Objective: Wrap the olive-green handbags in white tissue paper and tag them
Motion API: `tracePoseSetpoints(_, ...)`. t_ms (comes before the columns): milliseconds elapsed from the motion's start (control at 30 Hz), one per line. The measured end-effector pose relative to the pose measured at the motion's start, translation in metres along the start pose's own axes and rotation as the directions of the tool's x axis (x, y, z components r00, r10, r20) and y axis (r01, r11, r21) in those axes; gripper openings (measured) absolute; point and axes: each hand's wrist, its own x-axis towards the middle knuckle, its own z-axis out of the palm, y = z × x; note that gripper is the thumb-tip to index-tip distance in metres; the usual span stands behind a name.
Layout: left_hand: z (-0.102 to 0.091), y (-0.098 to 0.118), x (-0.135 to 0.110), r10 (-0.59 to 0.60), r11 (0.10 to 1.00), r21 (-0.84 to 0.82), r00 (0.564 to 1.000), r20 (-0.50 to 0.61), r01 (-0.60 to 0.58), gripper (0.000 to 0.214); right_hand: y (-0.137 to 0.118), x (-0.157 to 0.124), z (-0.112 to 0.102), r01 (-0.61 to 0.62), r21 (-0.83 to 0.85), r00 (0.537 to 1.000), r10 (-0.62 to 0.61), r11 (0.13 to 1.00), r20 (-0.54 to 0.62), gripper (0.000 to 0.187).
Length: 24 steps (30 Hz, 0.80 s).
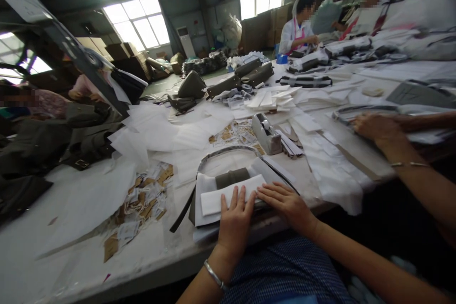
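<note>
A dark olive handbag (192, 209) lies flat at the table's front edge, its front mostly under white paper, with a wrapped handle (228, 151) arching away from me. On top rests a folded white sheet (217, 199). My left hand (235, 213) presses flat on that sheet with fingers stretched out. Beside it my right hand (287, 202) lies over the sheet's right end and the bag, fingers extended and close together. Neither hand grasps anything. A dark strap (183, 211) sticks out at the bag's left side.
Behind the bag stands a grey tape dispenser (265, 135). Paper tags (142, 204) lie piled at left; white sheets (153, 126) and olive bags (192, 86) lie farther back. At right, a co-worker's hand (377, 128) handles another wrapped bag. More people work at the far tables.
</note>
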Motion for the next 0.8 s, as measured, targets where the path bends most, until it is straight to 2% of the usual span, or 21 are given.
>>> tracePoseSetpoints(100, 0.013, -0.002, -0.004, -0.007, 1.000, 0.023, 0.995, -0.097, 0.009, 0.054, -0.006, -0.007, -0.009, -0.049, 0.043, 0.998, 0.050, 0.998, -0.043, 0.044)
tracePoseSetpoints(167, 0.017, -0.002, -0.007, -0.022, 1.000, 0.008, 0.990, -0.136, 0.023, 0.052, -0.012, -0.020, -0.015, -0.196, 0.105, 0.968, 0.209, 0.975, -0.139, 0.037)
tracePoseSetpoints(200, 0.018, -0.002, -0.008, -0.022, 1.000, 0.006, 0.990, -0.142, 0.023, 0.052, -0.015, -0.028, -0.017, -0.313, 0.147, 0.923, 0.336, 0.939, -0.186, 0.033)
tracePoseSetpoints(267, 0.018, -0.001, -0.008, -0.012, 1.000, 0.012, 0.990, -0.140, 0.014, 0.054, -0.018, -0.042, -0.019, -0.560, 0.256, 0.768, 0.609, 0.788, -0.197, 0.031)
tracePoseSetpoints(333, 0.017, -0.001, -0.008, -0.002, 1.000, 0.025, 0.991, -0.134, 0.005, 0.057, -0.017, -0.047, -0.018, -0.715, 0.365, 0.617, 0.784, 0.597, -0.073, 0.039)
tracePoseSetpoints(367, 0.016, -0.002, -0.007, 0.001, 0.999, 0.032, 0.991, -0.135, 0.003, 0.059, -0.016, -0.046, -0.018, -0.752, 0.406, 0.571, 0.821, 0.520, 0.007, 0.044)
tracePoseSetpoints(400, 0.016, -0.002, -0.007, 0.003, 0.999, 0.040, 0.990, -0.139, 0.003, 0.060, -0.014, -0.043, -0.018, -0.770, 0.436, 0.548, 0.833, 0.466, 0.078, 0.048)
tracePoseSetpoints(500, 0.016, -0.004, -0.007, 0.012, 0.998, 0.061, 0.985, -0.170, -0.002, 0.060, -0.007, -0.024, -0.023, -0.780, 0.510, 0.535, 0.810, 0.364, 0.241, 0.054)
tracePoseSetpoints(533, 0.016, -0.005, -0.008, 0.019, 0.998, 0.067, 0.981, -0.191, -0.006, 0.059, -0.006, -0.017, -0.026, -0.781, 0.545, 0.525, 0.793, 0.306, 0.308, 0.053)
tracePoseSetpoints(633, 0.017, -0.009, -0.009, 0.036, 0.996, 0.094, 0.961, -0.273, -0.011, 0.057, -0.012, 0.001, -0.033, -0.728, 0.685, 0.487, 0.719, 0.021, 0.496, 0.048)
tracePoseSetpoints(733, 0.019, -0.013, -0.011, 0.047, 0.992, 0.130, 0.942, -0.332, -0.003, 0.056, -0.027, 0.013, -0.031, -0.537, 0.803, 0.479, 0.691, -0.258, 0.542, 0.051)
tracePoseSetpoints(800, 0.023, -0.015, -0.013, 0.045, 0.992, 0.123, 0.932, -0.361, -0.001, 0.058, -0.037, 0.019, -0.025, -0.432, 0.820, 0.438, 0.708, -0.375, 0.554, 0.053)
